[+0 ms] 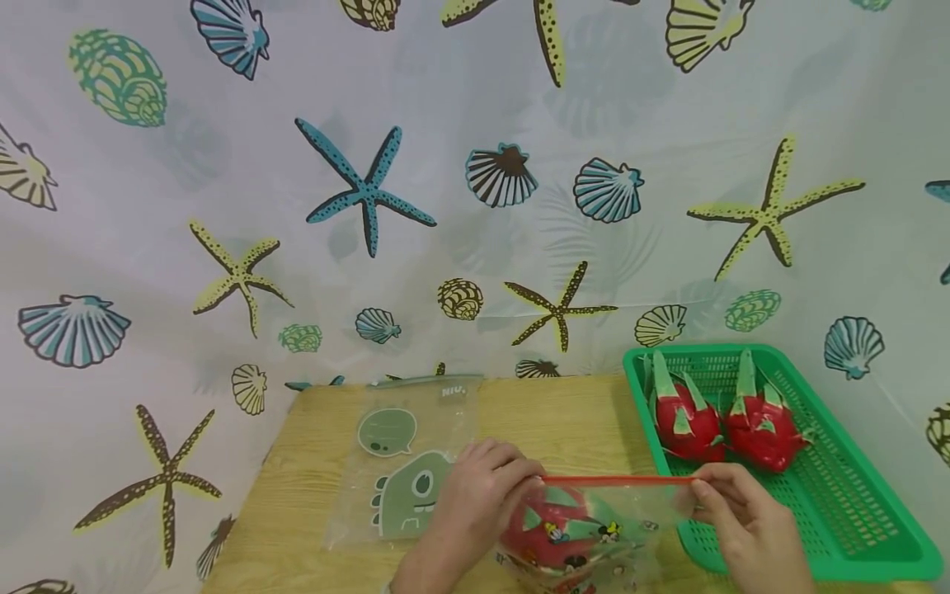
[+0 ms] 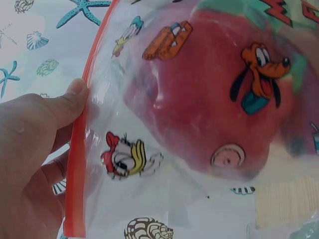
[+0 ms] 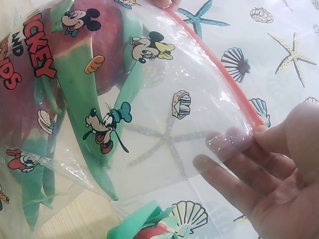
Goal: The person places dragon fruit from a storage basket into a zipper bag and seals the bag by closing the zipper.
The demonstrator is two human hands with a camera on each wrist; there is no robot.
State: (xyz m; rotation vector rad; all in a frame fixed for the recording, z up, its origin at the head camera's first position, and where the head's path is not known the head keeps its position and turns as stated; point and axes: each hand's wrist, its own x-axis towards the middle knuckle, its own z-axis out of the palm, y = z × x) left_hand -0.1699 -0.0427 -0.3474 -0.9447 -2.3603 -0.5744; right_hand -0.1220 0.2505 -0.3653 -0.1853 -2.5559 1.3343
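A clear zip bag (image 1: 631, 528) with cartoon prints and a red zip strip hangs between both hands, with red dragon fruit (image 2: 204, 94) inside it. My left hand (image 1: 482, 499) grips the strip's left end, its thumb on the red edge in the left wrist view. At the other end, my right hand (image 1: 753, 524) pinches the corner of the strip between thumb and fingers. Green leaf tips of the fruit (image 3: 75, 94) show through the plastic in the right wrist view. Whether the strip is sealed cannot be told.
A green basket (image 1: 876, 503) at the right holds two dragon fruits (image 1: 686, 421). Flat on the wooden table (image 1: 557, 412) to the left lies another clear bag with a dinosaur print (image 1: 408, 495). A shell-and-starfish curtain (image 1: 475, 247) hangs behind the table.
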